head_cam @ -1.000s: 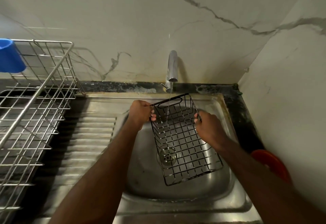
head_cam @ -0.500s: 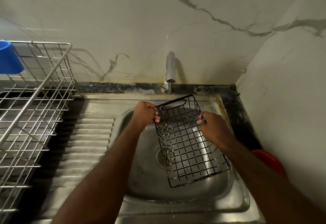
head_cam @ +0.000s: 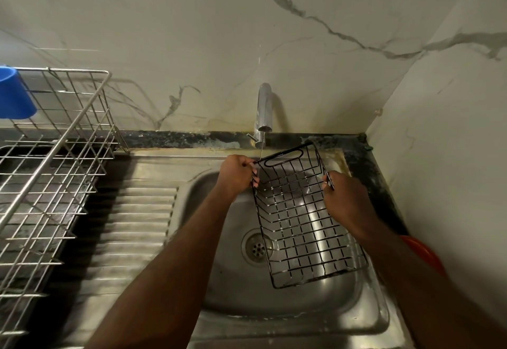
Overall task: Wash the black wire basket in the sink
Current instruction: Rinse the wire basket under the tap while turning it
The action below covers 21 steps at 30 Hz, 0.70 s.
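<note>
One black wire basket [head_cam: 304, 219], one sink [head_cam: 365, 318], one tap [head_cam: 264, 109], one steel rack [head_cam: 52, 162], two hands

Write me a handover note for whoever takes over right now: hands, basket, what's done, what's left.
Left hand grips the black wire basket at its far left rim; right hand grips the right rim.
Basket is held tilted over the sink bowl, far end up by the faucet.
Water runs in a thin stream onto the far left corner.
Done: basket under the water.
Left: rinse the rest of the wires; no sponge or soap in view.
</note>
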Each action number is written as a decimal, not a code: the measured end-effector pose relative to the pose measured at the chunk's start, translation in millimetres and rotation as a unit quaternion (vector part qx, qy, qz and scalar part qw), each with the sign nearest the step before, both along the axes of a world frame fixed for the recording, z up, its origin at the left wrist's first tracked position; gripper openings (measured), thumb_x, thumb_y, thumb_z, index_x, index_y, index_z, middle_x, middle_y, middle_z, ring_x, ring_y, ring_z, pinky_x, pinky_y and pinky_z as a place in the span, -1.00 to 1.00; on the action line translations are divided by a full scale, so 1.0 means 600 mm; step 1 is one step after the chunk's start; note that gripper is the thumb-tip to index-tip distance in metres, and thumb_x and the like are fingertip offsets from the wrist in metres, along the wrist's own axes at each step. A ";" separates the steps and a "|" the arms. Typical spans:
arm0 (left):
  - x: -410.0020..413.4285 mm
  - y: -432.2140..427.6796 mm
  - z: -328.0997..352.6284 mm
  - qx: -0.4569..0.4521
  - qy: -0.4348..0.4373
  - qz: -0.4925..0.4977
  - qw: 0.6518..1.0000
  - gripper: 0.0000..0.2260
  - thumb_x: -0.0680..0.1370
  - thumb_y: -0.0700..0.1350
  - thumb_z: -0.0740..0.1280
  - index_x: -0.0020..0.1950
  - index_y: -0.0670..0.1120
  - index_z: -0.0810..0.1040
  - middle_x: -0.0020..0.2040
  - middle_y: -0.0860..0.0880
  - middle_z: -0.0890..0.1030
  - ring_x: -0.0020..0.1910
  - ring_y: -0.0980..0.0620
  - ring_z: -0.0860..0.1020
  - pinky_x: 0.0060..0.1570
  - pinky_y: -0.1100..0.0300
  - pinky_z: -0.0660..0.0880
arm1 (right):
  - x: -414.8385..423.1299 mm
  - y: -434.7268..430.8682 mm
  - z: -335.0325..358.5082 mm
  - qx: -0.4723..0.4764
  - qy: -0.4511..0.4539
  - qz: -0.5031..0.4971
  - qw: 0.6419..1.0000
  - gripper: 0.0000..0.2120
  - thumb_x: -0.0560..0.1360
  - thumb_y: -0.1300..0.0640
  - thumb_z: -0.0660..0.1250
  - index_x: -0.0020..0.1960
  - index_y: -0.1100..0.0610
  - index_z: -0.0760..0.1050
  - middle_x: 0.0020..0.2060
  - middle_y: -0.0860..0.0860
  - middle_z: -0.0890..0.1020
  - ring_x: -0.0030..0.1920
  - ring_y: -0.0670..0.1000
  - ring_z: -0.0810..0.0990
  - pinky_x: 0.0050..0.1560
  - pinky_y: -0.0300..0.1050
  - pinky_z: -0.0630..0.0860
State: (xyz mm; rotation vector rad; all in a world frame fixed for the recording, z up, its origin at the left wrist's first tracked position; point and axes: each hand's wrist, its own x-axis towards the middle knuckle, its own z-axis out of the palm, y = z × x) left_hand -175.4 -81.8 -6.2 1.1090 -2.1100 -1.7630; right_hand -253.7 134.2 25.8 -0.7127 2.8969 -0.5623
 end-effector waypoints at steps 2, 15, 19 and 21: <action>0.003 0.004 -0.003 0.000 -0.006 0.004 1.000 -0.79 0.66 -0.27 0.24 -0.13 -0.09 0.56 -0.09 -0.20 0.67 -0.16 -0.09 0.67 -0.03 -0.04 0.66 | 0.005 0.001 0.004 0.006 0.006 0.001 1.000 -0.76 0.61 0.13 0.23 0.24 0.16 0.52 -0.01 0.10 0.67 -0.12 0.01 0.60 -0.18 -0.19 0.43; -0.024 0.006 0.012 -0.087 -0.025 0.015 0.996 -0.81 0.63 -0.15 0.33 -0.09 -0.22 0.65 -0.19 -0.16 0.68 -0.20 -0.09 0.68 -0.25 0.17 0.62 | 0.006 -0.002 0.038 -0.004 0.054 -0.010 0.998 -0.86 0.58 0.19 0.25 0.03 0.22 0.55 -0.15 0.10 0.65 -0.23 0.00 0.53 -0.23 -0.18 0.41; -0.027 0.004 0.002 -0.054 -0.037 0.030 0.997 -0.87 0.60 -0.29 0.32 -0.10 -0.22 0.64 -0.14 -0.20 0.68 -0.15 -0.12 0.69 -0.17 0.03 0.67 | 0.015 -0.001 0.043 -0.004 0.062 -0.002 0.998 -0.85 0.56 0.19 0.25 0.05 0.20 0.56 -0.21 0.07 0.64 -0.24 0.03 0.60 -0.22 -0.09 0.57; -0.026 0.005 -0.001 0.029 -0.023 0.052 0.998 -0.89 0.60 -0.33 0.32 -0.08 -0.21 0.60 -0.09 -0.24 0.68 -0.17 -0.14 0.69 -0.05 -0.12 0.66 | 0.021 -0.001 0.048 0.002 0.074 0.005 0.997 -0.84 0.56 0.16 0.26 0.06 0.17 0.56 -0.28 -0.01 0.56 -0.27 0.01 0.58 -0.23 -0.10 0.57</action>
